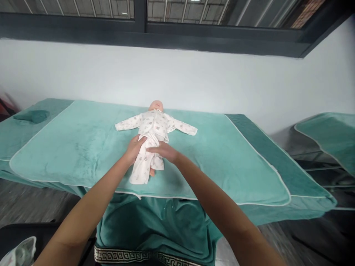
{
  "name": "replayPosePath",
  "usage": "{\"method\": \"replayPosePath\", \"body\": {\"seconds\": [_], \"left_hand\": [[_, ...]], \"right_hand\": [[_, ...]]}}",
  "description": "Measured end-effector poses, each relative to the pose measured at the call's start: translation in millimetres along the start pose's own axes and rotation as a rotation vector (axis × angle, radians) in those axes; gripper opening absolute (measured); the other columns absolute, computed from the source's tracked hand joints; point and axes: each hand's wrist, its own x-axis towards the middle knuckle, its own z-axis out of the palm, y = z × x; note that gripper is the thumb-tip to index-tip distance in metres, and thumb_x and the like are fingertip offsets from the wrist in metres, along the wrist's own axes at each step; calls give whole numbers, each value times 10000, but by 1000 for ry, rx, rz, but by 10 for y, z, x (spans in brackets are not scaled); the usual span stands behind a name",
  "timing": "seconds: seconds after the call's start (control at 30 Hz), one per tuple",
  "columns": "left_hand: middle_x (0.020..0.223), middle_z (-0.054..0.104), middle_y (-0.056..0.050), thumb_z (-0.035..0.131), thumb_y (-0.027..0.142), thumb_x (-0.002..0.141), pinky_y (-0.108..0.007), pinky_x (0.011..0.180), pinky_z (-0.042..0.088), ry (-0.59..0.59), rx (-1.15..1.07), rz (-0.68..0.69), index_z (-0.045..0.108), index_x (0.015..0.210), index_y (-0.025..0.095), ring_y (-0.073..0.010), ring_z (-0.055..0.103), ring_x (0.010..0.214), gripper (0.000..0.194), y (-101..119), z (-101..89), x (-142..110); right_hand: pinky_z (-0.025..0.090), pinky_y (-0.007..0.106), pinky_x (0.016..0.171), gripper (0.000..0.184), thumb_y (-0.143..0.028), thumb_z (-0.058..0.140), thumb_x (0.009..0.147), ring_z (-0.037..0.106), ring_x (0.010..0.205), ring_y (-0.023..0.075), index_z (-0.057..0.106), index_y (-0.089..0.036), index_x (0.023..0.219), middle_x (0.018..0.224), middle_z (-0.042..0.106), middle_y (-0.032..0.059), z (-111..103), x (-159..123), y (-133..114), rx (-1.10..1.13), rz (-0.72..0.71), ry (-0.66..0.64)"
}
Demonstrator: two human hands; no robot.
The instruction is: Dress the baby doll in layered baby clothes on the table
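Note:
A baby doll [156, 105] lies on its back, its head toward the wall. It wears a white printed baby top [153, 122] with both sleeves spread out sideways. White printed baby trousers [141, 168] cover its lower body, and a bit of foot shows beside one leg end. My left hand [134, 148] grips the trousers at the left side of the waist, thumb on top. From the right, my right hand [164, 150] closes on the trousers with its fingers across the front. Cloth partly hides the fingertips of both hands.
The doll rests on a bed with a light green plush cover [222, 162]. A face hole [32, 116] is at its left end. Behind are a white wall [194, 79] and a dark window frame [166, 38]. Another green-covered bed [332, 136] stands at right; printed cloth [20, 253] lies lower left.

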Motion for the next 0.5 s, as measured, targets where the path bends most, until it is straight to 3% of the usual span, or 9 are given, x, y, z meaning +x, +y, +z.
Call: {"method": "replayPosePath", "body": {"seconds": [0.1, 0.17, 0.27, 0.33, 0.5], "left_hand": [[956, 742, -91, 751, 530, 769, -330, 760, 520, -90, 43, -64, 710, 1038, 136, -219, 674, 835, 479, 77, -41, -78], [994, 750, -104, 786, 530, 744, -341, 792, 523, -170, 54, -117, 716, 1083, 132, -241, 687, 886, 527, 144, -58, -196], [1060, 753, -102, 840, 465, 708, -332, 800, 522, -209, -1, -181, 709, 1131, 153, -253, 695, 930, 542, 213, -68, -455], [1047, 756, -96, 848, 419, 701, -322, 767, 520, -125, -80, -186, 716, 1117, 154, -253, 699, 907, 511, 211, -61, -655], [995, 756, -75, 802, 373, 720, -311, 742, 535, 232, -349, -247, 716, 1060, 167, -220, 707, 857, 407, 57, 26, -1121]], "right_hand": [[508, 345, 894, 415, -392, 714, 769, 653, 1034, 243, 689, -182, 1126, 1109, 732, 47, -5, 40, 68, 59, -89, 159], [501, 347, 894, 342, -347, 655, 786, 651, 1024, 246, 695, -178, 1081, 1096, 736, 46, 0, 69, 92, -65, -136, 244], [492, 332, 873, 235, -296, 597, 807, 652, 1025, 252, 702, -195, 991, 1075, 743, 31, 36, 79, 84, -342, -174, 237], [487, 311, 835, 209, -322, 586, 847, 659, 1017, 250, 701, -208, 979, 1069, 748, 29, 73, 64, 58, -538, -184, 176], [449, 309, 774, 238, -414, 586, 903, 670, 1000, 277, 701, -209, 941, 1070, 747, 84, 172, 51, -37, -1029, -140, 56]]}}
